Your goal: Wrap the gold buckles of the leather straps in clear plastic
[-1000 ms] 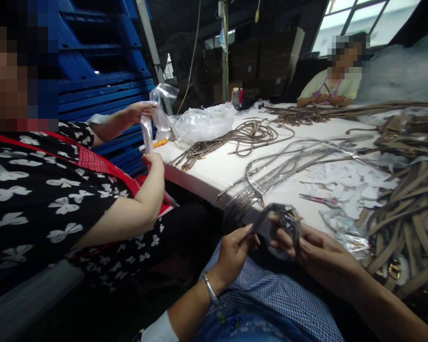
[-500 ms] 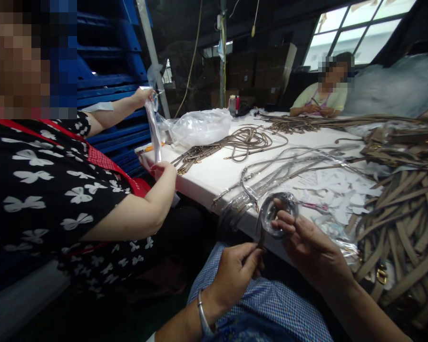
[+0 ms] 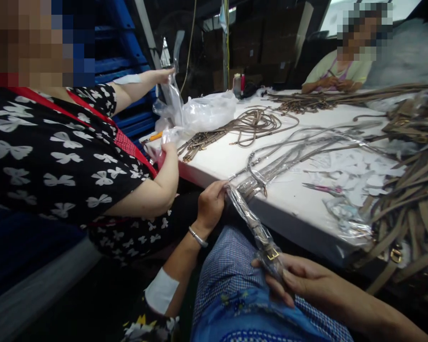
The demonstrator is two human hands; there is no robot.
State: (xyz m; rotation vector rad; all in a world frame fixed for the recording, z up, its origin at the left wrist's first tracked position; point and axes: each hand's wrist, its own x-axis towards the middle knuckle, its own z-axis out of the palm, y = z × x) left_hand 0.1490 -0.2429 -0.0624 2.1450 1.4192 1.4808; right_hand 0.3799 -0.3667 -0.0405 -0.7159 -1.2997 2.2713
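Note:
A brown strap with a gold buckle (image 3: pixel 251 221), inside a clear plastic sleeve, stretches at a slant over my lap between my two hands. My left hand (image 3: pixel 212 204) is closed, pinching the sleeve's far end near the table edge. At the near end, my right hand (image 3: pixel 283 278) is wrapped round the sleeved strap just below the buckle. Close beyond my left hand, more straps in clear sleeves (image 3: pixel 288 161) lie on the white table (image 3: pixel 214 166).
A co-worker at my left holds a clear plastic sleeve (image 3: pixel 173 99). Another person (image 3: pixel 337 76) sits across the table. Brown straps (image 3: pixel 406 204) are heaped at the right, near pink-handled scissors (image 3: pixel 323 188) and paper scraps (image 3: pixel 353 166). A bundle of thin straps (image 3: pixel 249 121) lies mid-table.
The coiled strap at my right hand is now stretched out straight. My left hand moved up and left, my right hand down toward my lap. The co-worker's sleeve has shifted, and the view tilted downward.

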